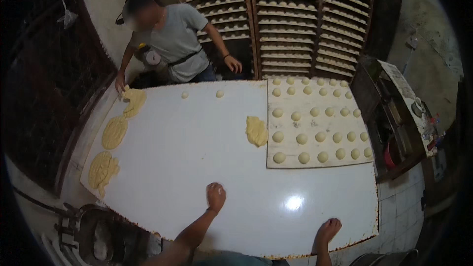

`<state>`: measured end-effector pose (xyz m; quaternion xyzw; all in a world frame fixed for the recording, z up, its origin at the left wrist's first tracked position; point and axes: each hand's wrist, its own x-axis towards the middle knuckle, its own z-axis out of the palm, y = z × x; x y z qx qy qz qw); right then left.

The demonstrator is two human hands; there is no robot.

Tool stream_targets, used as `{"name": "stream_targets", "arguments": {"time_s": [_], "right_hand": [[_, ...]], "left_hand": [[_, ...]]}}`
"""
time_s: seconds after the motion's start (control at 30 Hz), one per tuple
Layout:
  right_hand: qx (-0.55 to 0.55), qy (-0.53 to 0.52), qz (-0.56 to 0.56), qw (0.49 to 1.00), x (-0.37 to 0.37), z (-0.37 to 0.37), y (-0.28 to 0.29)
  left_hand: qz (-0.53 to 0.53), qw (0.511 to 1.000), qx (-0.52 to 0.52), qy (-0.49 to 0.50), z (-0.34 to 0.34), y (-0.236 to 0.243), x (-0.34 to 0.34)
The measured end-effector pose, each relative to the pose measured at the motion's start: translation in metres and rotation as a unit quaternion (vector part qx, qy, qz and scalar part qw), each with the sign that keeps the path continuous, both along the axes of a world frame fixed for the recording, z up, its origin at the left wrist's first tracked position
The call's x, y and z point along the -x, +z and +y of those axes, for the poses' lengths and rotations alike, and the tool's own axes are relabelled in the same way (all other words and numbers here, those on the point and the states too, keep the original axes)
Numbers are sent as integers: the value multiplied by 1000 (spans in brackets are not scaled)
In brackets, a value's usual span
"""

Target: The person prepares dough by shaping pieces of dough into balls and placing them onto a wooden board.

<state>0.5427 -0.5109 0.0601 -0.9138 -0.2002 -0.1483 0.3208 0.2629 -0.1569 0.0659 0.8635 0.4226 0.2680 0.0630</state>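
Dough is what my left hand (216,196) is pressed down on: a small pale piece shows at the fingertips, on the near middle of the white table (187,167). The hand is curled over it, knuckles up, so the piece is mostly hidden and I cannot tell its shape. My right hand (328,230) lies flat at the near right edge of the table, fingers together and stretched out, holding nothing.

Farther off, near the middle of the table, a ragged yellowish lump of dough (256,130) lies touching the left edge of a pale board (290,163). The board takes up the far right part of the table and carries rows of small round dough balls (320,136). Two loose balls (185,95) sit alone near the far edge, well apart from my hands.

Along the left edge of the table lie three flattened yellow dough pieces (114,132), one behind the other. At the far left corner a person in a grey shirt (175,39) leans in, one hand (119,83) on the farthest flattened piece, the other hand hanging free. Behind that person, wooden racks (295,19) hold many shelves of dough balls. A dark metal machine (93,236) stands at the near left, below the table.
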Motion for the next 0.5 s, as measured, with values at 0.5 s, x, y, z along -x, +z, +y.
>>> {"name": "stream_targets", "arguments": {"time_s": [0.5], "right_hand": [[-12, 201, -81, 976, 83, 13, 24]], "left_hand": [[-9, 984, 39, -175, -74, 7, 44]]}}
